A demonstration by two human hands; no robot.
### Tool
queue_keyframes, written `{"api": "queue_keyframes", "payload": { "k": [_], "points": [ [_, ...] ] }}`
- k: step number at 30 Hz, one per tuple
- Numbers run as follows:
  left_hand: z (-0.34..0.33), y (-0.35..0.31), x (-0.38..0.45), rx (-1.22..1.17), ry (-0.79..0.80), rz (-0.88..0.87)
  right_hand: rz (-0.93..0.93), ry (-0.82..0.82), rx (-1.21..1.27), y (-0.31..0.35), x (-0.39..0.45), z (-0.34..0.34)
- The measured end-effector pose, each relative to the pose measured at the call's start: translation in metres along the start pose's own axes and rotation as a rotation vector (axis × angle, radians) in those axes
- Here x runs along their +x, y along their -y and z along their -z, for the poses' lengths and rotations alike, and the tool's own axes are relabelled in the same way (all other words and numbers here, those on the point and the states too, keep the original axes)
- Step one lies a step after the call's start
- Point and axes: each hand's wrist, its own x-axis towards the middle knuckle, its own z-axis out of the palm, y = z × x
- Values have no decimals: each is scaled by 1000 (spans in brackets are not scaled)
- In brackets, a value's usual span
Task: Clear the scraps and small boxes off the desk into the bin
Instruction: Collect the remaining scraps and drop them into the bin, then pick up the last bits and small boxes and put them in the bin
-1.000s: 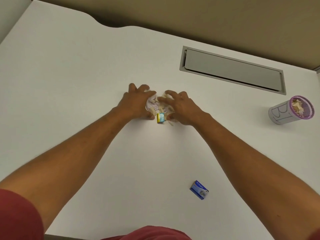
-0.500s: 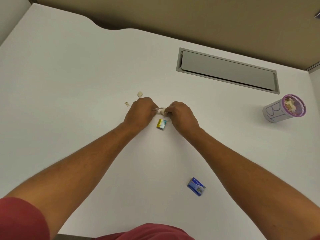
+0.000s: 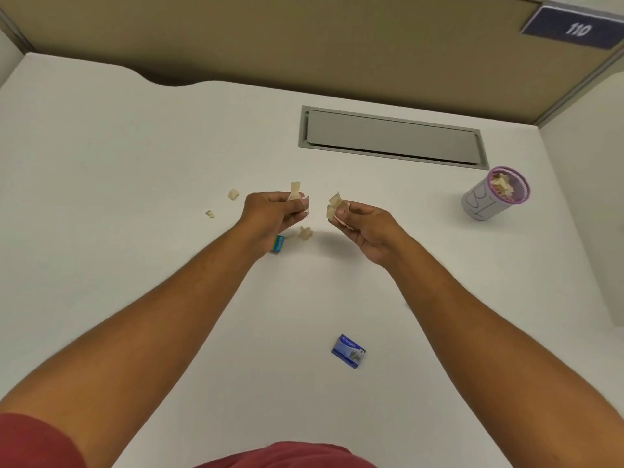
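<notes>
White desk (image 3: 135,298) carries a grey cup-shaped bin with a purple rim (image 3: 486,201) at two o'clock from the beige paper scraps (image 3: 334,204) pinched in the nearer right hand (image 3: 364,228), while the left hand (image 3: 273,214) pinches another beige scrap (image 3: 294,192).

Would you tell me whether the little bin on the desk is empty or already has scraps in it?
Not empty: tan paper scraps show inside the purple-rimmed bin.

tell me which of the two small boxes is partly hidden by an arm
The light blue box, tucked under the left hand's wrist. The dark blue box lies in full view, nearer the person, between the forearms.
</notes>
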Motion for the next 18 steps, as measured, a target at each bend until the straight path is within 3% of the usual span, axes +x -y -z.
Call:
{"api": "queue_keyframes", "payload": {
  "k": [7, 13, 18],
  "points": [
    [-113, 3, -5, -51, 115, 76, 47, -110, 51, 46, -27, 83],
    [-229, 16, -4, 63, 214, 76, 161, -244, 40, 99, -40, 174],
    [-317, 26, 7, 219, 243, 30, 251, -470, -177, 144, -29, 237]
  ]
}}
